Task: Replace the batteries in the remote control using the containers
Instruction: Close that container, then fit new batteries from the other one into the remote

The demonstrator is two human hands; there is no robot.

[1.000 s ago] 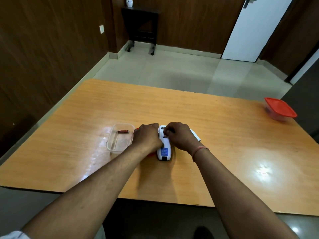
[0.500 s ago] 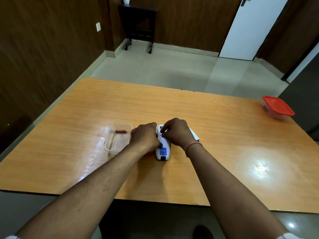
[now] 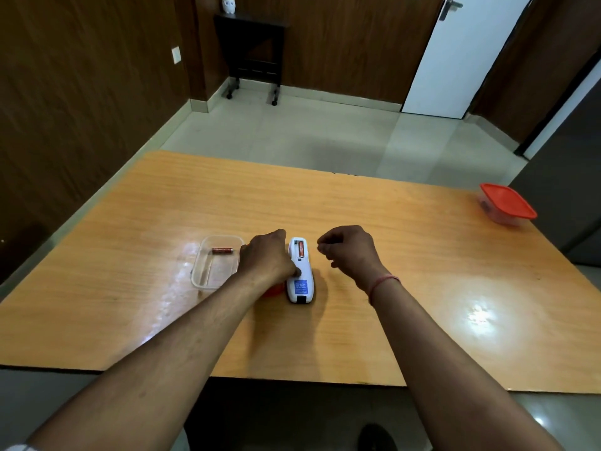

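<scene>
The white remote control [image 3: 300, 278] lies back-up in the middle of the table, its battery bay open with a red battery [image 3: 301, 249] seated inside. My left hand [image 3: 266, 258] grips the remote from its left side, thumb pressed on its back. My right hand [image 3: 349, 252] hovers just right of the remote, apart from it, with curled fingers and nothing visible in them. Left of my left hand stands a clear open container [image 3: 208, 281] holding one red battery [image 3: 222, 250].
A red lid [image 3: 274, 289] peeks out under my left wrist. A closed container with a red lid [image 3: 507, 205] sits at the table's far right edge. The wooden table [image 3: 422, 288] ends close to me; beyond it are floor, a dark side table and a white door.
My right hand has lifted off the battery bay and moved right, uncovering the battery in the remote. My left hand stays on the remote.
</scene>
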